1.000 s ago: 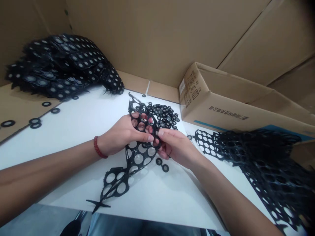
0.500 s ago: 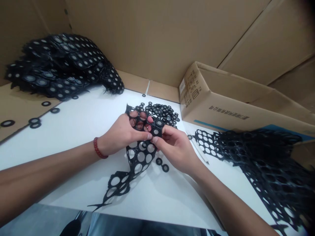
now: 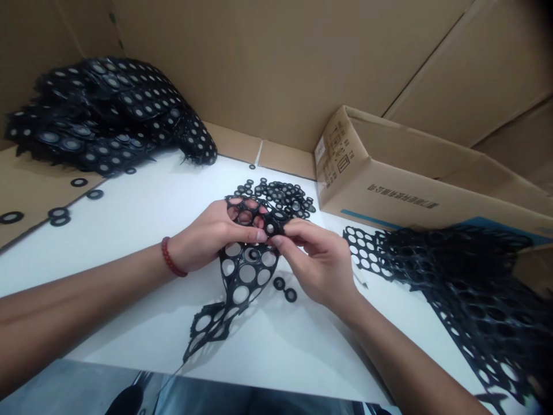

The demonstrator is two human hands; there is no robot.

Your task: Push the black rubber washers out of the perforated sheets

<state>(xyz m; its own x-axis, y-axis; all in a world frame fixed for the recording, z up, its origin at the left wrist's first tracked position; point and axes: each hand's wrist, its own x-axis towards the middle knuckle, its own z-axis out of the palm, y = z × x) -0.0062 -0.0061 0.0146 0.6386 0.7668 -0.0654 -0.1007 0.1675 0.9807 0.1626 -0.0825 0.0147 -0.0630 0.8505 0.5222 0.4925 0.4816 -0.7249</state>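
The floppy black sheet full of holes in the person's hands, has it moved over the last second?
Yes. The punched sheet has been gathered upward: its dangling tail now ends farther from the white table's near edge.

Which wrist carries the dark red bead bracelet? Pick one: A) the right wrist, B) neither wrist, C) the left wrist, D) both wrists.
C: the dark red bead bracelet circles the wrist of the left hand, while the right hand has a bare wrist; both grip the black punched rubber sheet.
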